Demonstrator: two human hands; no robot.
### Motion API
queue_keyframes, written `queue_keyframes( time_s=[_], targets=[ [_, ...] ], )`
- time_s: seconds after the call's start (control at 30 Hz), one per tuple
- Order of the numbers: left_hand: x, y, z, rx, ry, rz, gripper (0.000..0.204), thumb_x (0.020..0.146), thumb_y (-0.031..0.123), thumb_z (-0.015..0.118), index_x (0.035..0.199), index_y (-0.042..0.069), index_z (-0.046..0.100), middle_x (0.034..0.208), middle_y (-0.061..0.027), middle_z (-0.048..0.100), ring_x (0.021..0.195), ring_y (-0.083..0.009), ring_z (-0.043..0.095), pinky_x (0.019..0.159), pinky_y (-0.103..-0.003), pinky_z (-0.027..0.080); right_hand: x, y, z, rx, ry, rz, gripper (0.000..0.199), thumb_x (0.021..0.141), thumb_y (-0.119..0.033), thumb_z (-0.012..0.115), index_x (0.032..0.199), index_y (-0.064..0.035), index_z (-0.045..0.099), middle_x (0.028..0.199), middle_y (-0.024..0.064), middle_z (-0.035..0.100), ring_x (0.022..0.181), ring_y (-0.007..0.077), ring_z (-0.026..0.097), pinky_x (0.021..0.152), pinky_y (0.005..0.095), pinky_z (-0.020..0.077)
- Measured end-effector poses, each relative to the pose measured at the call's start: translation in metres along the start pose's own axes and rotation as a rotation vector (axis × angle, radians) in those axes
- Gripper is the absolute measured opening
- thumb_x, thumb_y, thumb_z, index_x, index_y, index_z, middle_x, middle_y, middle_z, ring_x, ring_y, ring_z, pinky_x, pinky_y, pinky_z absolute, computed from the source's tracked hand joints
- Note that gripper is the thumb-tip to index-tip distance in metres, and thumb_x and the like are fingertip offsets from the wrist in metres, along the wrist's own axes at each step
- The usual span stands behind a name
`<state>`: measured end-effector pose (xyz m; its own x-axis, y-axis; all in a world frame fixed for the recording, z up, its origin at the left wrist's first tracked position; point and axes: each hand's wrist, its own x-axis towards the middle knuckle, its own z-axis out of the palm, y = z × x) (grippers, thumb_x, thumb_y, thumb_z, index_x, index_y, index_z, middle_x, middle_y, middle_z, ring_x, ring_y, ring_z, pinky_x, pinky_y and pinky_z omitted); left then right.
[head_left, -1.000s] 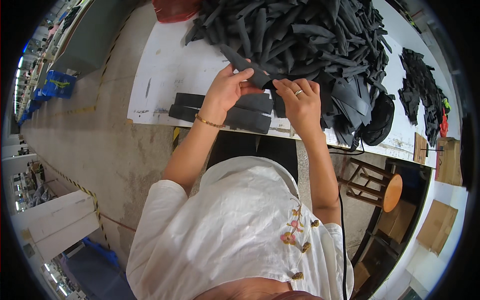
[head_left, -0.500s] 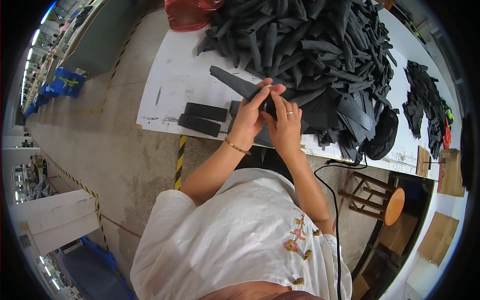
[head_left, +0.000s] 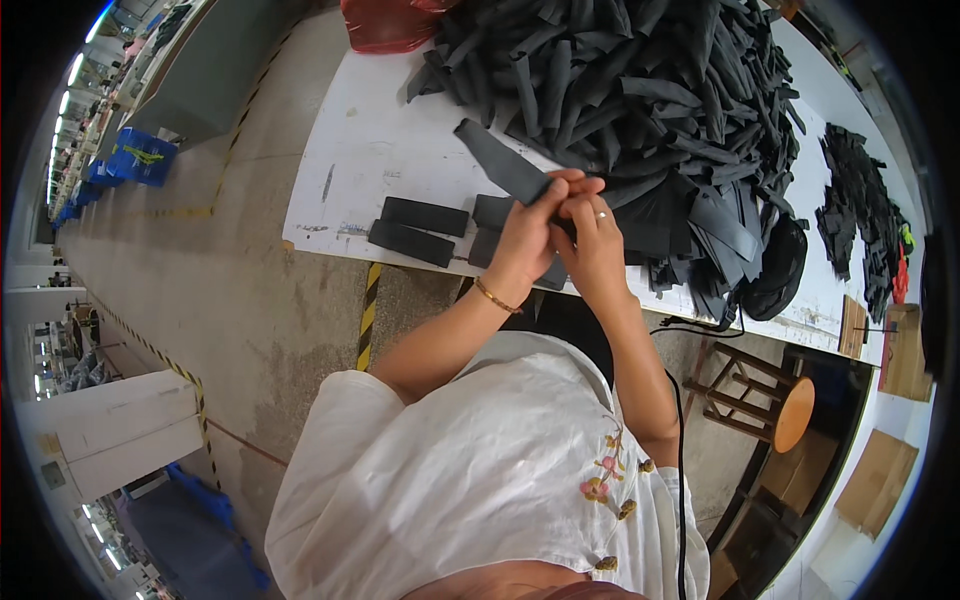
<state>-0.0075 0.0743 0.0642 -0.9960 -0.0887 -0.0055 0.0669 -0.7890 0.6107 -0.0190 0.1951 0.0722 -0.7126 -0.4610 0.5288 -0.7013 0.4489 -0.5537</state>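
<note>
Left hand (head_left: 525, 238): closed about the near end of a dark strip (head_left: 497, 160), with a bracelet (head_left: 497, 297) at the wrist.
Right hand (head_left: 597, 255): curled in close against the fingertips of the left, wearing a ring (head_left: 600, 215); at the near end of the strip, but hidden there (cannot tell whether gripping or only touching).
Dark strip: held over the desk (head_left: 335, 190), free end slanting away to the left.
Handling of this piece: partway, as a judgement; neither laid down nor let go.
Flat pieces (head_left: 425, 215): lying just left of the hands, by the near edge; two side by side in plain view, more partly covered by the left hand. Seemingly set out in order; whether finished or waiting, impossible to tell.
Heap (head_left: 640, 90): just beyond the hands, tangled and loose, far outnumbering the flat pieces; by appearance, mostly not laid out in rows.
Fanned pieces (head_left: 725, 235): to the right of the hands, flatter and overlapping, at the edge of the heap.
Black bag (head_left: 780, 270): just beside the fanned pieces, near the front edge.
Red bag (head_left: 395, 25): past the far left of the heap.
Side pile (head_left: 850, 210): farther right, dark, apart from the heap.
Stool (head_left: 795, 413): right of the body, round wooden seat.
Blue crate (head_left: 140, 158): well apart, out to the left.
</note>
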Motion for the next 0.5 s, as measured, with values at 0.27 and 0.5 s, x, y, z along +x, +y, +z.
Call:
queue_keyframes(
  time_s=[0.27, 0.5],
  targets=[
    [0.001, -0.009, -0.01, -0.046, 0.0, -0.042, 0.031, 0.101, 0.024, 0.05, 0.122, 0.002, 0.055, 0.125, -0.0167, 0.062, 0.119, -0.0237, 0.056, 0.104, -0.037, 0.042, -0.001, 0.0, -0.005, 0.064, -0.009, 0.008, 0.023, 0.076, -0.001, 0.072, 0.091, -0.0019, 0.055, 0.095, 0.0153, 0.058, 0.082, 0.0363, 0.061, 0.066, 0.0422, 0.0513],
    [0.006, 0.018, 0.003, -0.111, 0.139, 0.001, 0.032, 0.1, 0.024, 0.054, 0.121, 0.0, 0.057, 0.113, -0.0165, 0.067, 0.11, -0.0261, 0.061, 0.098, -0.037, 0.047, 0.004, 0.002, -0.007, 0.065, 0.014, -0.048, 0.017, 0.076, 0.002, 0.071, 0.085, -0.0002, 0.058, 0.086, 0.0132, 0.059, 0.076, 0.0336, 0.062, 0.064, 0.0404, 0.051]
  ],
)
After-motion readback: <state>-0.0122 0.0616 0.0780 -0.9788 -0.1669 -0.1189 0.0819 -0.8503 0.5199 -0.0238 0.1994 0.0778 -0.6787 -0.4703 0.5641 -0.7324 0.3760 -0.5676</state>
